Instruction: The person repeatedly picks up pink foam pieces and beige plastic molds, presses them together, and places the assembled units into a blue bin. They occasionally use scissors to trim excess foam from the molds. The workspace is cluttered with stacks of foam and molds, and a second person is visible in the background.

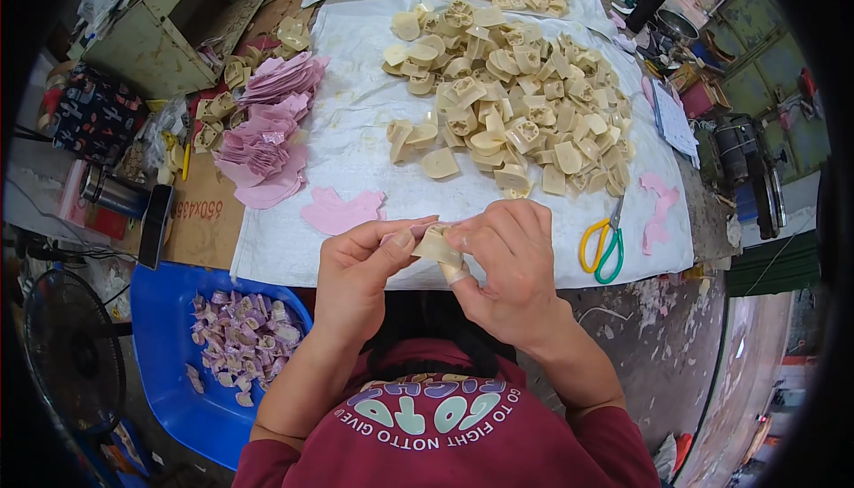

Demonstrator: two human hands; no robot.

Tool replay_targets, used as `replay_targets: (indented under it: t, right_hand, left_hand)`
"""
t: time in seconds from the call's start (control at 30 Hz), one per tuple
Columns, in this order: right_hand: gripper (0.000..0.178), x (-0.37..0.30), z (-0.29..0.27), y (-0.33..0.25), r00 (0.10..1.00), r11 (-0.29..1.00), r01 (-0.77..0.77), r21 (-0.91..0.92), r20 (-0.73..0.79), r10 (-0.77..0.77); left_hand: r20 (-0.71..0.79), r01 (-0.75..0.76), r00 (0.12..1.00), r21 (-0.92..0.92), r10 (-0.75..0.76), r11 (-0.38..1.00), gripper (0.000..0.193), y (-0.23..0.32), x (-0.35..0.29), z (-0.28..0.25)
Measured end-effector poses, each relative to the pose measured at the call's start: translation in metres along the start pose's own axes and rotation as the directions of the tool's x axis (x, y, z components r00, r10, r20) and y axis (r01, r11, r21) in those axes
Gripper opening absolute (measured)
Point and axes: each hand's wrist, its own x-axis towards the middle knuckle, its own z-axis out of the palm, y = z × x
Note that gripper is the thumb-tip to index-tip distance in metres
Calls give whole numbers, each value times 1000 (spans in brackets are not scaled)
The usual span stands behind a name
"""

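Note:
Both hands meet over the front edge of the white sheet [285,248]. Between them is a cream plastic shoe heel [438,248] with a thin pink piece of material along its upper side. My left hand [356,266] pinches the pink material and the heel's left end between thumb and fingers. Curled over the right end, my right hand [511,261] grips the heel; a pale wrap covers one of its digits. Just beyond the hands a flat pink cut-out [342,210] lies on the sheet. Past it rises a large heap of bare cream heels [498,88].
Yellow-and-green scissors [615,223] lie right of my hands, near a pink scrap [659,212]. Stacked pink cut-outs [267,137] sit at left. A blue tub [151,354] below holds several pink-covered heels [245,337]. A fan [76,350] and a phone [157,225] stand at left.

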Motion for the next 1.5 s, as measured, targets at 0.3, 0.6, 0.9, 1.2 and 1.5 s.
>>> replay_targets:
  t: [0.3,0.6,0.9,1.2,1.5]
  right_hand:
    - [26,-4,8,1,984,994,-77,-83,156,89]
    - [22,-6,-3,18,996,982,-4,187,84,-12]
    - [23,-4,7,13,995,978,-16,209,99,-5]
    - [20,-6,12,11,846,549,-512,661,277,456]
    - [20,-2,15,2,777,464,-596,656,324,540]
  left_hand:
    - [-1,49,999,352,-52,935,27,-14,0,3]
    - [265,136,946,194,-185,971,31,10,18,-15]
    - [379,-31,897,566,-226,824,45,33,36,-9]
    - [290,-31,957,32,20,999,16,9,33,-16]
    - [315,-529,849,484,425,697,9,11,22,-7]
